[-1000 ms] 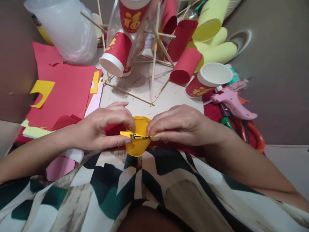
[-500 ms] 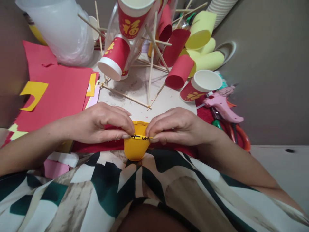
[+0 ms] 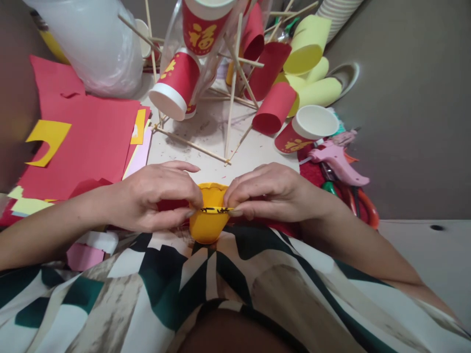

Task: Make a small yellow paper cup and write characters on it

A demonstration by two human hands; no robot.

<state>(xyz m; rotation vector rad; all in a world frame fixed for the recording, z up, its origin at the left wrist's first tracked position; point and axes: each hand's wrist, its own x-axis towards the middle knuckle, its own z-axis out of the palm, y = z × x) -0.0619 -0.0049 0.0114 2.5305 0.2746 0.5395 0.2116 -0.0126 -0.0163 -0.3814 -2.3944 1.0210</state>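
The strip (image 3: 216, 210) no longer pokes out left and seems to hug the cup's (image 3: 208, 229) edge, which the left hand's (image 3: 156, 193) and right hand's (image 3: 274, 189) fingers pinch.

Desk (image 3: 209, 169): pale top, off-white, with scattered dark smudges and small reddish specks. Red cloth (image 3: 309, 179): textured, showing along the right edge of the desk. Right wall (image 3: 408, 122): flat, plain, dull grey-brown, rising beside the desk. Left wall (image 3: 14, 113): darker brown, smooth, facing it across the desk. Back wall (image 3: 160, 14): grey, seen in gaps behind the desk. White surface (image 3: 437, 260): right of the desk, below the right wall; floor or furniture, cannot tell; one dark oval spot (image 3: 437, 228). Light: muted, with soft shadows on the desk.
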